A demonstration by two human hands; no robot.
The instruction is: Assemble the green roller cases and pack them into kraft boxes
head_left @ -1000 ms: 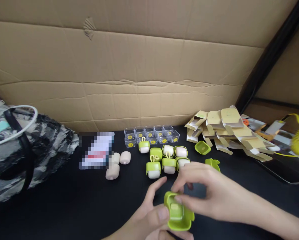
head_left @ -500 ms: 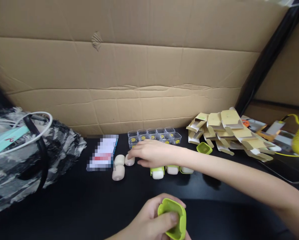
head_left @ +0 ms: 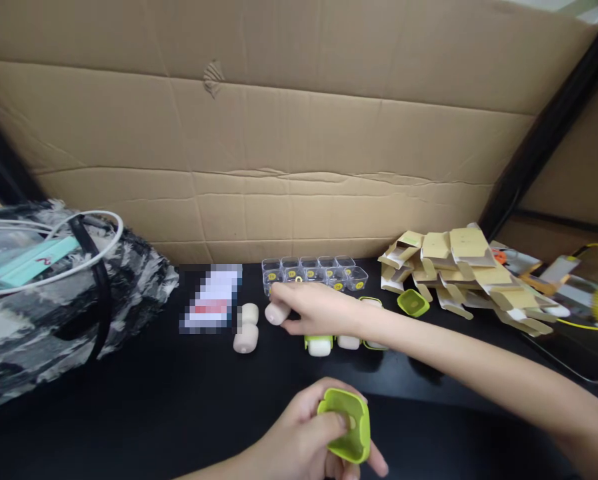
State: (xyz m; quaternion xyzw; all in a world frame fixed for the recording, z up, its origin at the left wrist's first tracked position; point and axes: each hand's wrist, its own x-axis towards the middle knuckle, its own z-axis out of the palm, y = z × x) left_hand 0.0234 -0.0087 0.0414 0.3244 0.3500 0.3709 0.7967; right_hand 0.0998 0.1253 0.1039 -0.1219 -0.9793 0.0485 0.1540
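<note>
My left hand [head_left: 311,430] grips a lime-green square cup [head_left: 356,437], its thumb pressed inside the open mouth. Farther up the table, my right hand [head_left: 311,307] pinches a pale rounded block [head_left: 277,313] between thumb and fingers. Just left of it, two similar blocks stand close together, a cream one [head_left: 249,314] and a pinkish one [head_left: 246,339]. Below my right wrist sit several white blocks in green holders, among them a white block [head_left: 320,346]. Behind the hand are clear plastic cups [head_left: 311,268] with round yellow stickers, in two rows and partly hidden.
Flattened small cartons [head_left: 466,267] are piled at the right, with another green cup [head_left: 413,303] in front. A blurred-out phone-like item [head_left: 213,293] lies at left beside a furry grey bag [head_left: 139,287] with cables. A cardboard wall [head_left: 279,133] closes off the back.
My right hand has closed on the pale rounded block and drawn it slightly right, away from the other two. My left hand still holds the green cup. The view has shifted a little.
</note>
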